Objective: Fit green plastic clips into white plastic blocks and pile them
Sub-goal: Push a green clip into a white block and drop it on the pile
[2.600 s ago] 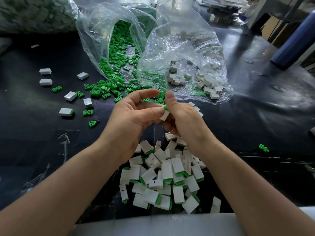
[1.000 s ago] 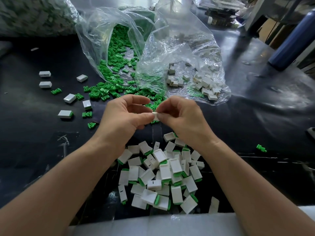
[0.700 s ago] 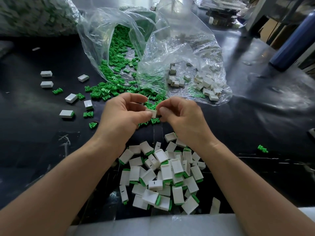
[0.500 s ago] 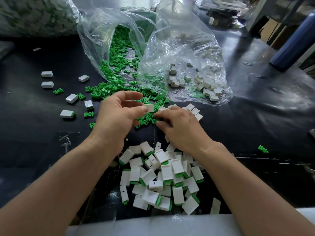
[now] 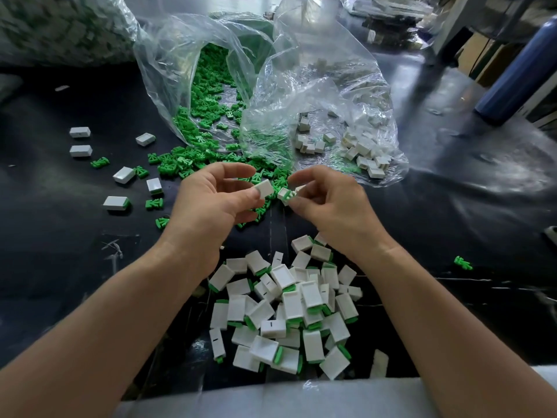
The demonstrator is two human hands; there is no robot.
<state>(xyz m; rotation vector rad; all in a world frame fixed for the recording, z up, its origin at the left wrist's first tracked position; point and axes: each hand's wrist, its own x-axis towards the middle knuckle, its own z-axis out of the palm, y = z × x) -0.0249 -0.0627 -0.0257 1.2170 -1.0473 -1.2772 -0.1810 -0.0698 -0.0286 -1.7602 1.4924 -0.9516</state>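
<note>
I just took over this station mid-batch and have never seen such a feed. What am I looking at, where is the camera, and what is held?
No machine here: a person works with bare hands, and the one camera sits on their head, looking down. The left hand pinches a white block; the right hand pinches a green clip with another small white piece. On the black table lie a pile of finished blocks nearest the body, and farther off a clear bag of green clips and a clear bag of white blocks.
</note>
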